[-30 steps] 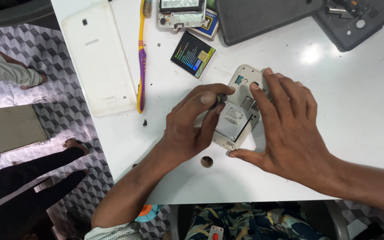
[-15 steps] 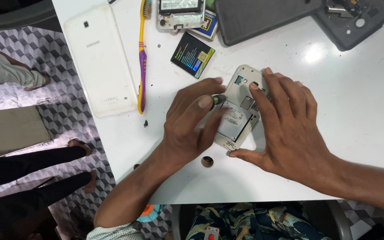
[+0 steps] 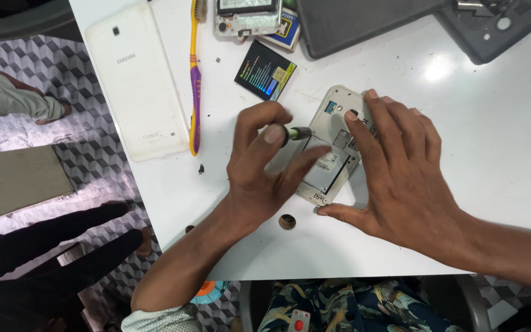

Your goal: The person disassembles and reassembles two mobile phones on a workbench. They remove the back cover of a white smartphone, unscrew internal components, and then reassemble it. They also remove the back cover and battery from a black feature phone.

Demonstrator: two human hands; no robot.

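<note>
Your left hand (image 3: 259, 172) pinches a green-handled screwdriver (image 3: 296, 133) lying level, tip rightward into the opened white phone (image 3: 333, 160), which slants up-right; your right hand (image 3: 401, 178) presses it flat, fingers spread.

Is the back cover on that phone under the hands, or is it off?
Off. The phone lies face down with its inner frame and a grey metal plate bare, held by the right hand.

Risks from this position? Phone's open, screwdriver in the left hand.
1. The left hand pinches a green-handled screwdriver at the opened phone; a slip might gouge the exposed inner parts.
2. Only the right hand pins the phone on the smooth white table, so it may skid.
3. A small dark screw-like speck lies loose near the table's edge and could roll off.
</note>
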